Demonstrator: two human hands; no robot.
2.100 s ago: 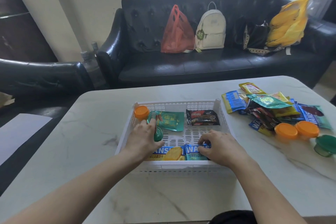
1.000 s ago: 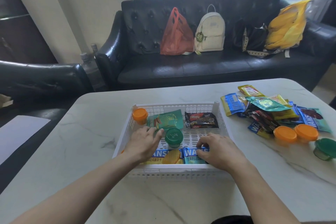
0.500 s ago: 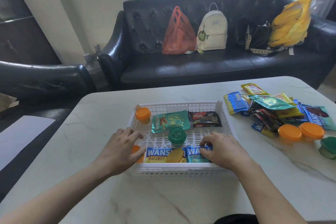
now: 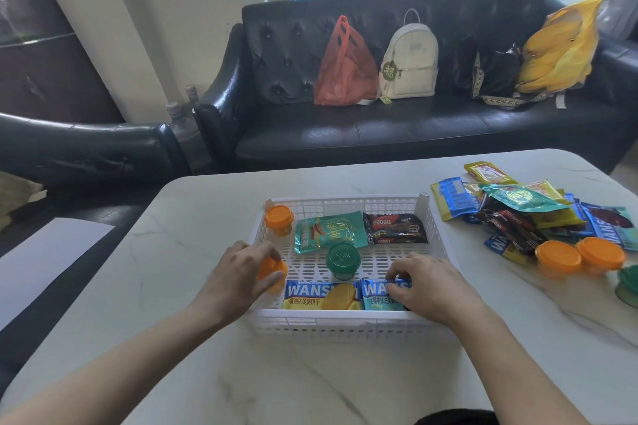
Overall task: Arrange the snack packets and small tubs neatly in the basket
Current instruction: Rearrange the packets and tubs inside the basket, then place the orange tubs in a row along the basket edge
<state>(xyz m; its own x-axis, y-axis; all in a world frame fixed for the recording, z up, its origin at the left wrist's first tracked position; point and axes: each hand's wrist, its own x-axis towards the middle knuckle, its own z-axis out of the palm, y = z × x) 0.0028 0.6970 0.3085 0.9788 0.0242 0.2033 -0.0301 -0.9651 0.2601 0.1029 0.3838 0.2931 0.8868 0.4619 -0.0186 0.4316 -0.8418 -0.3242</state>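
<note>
A white slotted basket (image 4: pixel 345 319) sits mid-table. Inside it are an orange tub (image 4: pixel 279 219) at the back left, a teal packet (image 4: pixel 330 230), a dark Nabati packet (image 4: pixel 395 228), a green tub (image 4: pixel 343 259) in the middle, and two blue Wansu packets (image 4: pixel 319 294) along the front. My left hand (image 4: pixel 238 278) grips a second orange tub (image 4: pixel 272 269) at the basket's front-left corner. My right hand (image 4: pixel 426 285) pinches the right blue packet (image 4: pixel 376 295) at the front.
A heap of snack packets (image 4: pixel 524 209) lies on the table's right, with two orange tubs (image 4: pixel 580 255) and a green tub (image 4: pixel 628 285) in front of it. A black sofa (image 4: pixel 397 138) with bags stands behind the marble table (image 4: pixel 310 373).
My left hand let go of the green tub in the basket's middle, moved left and closed on the orange tub at the front-left corner. The right hand stayed on the blue packet.
</note>
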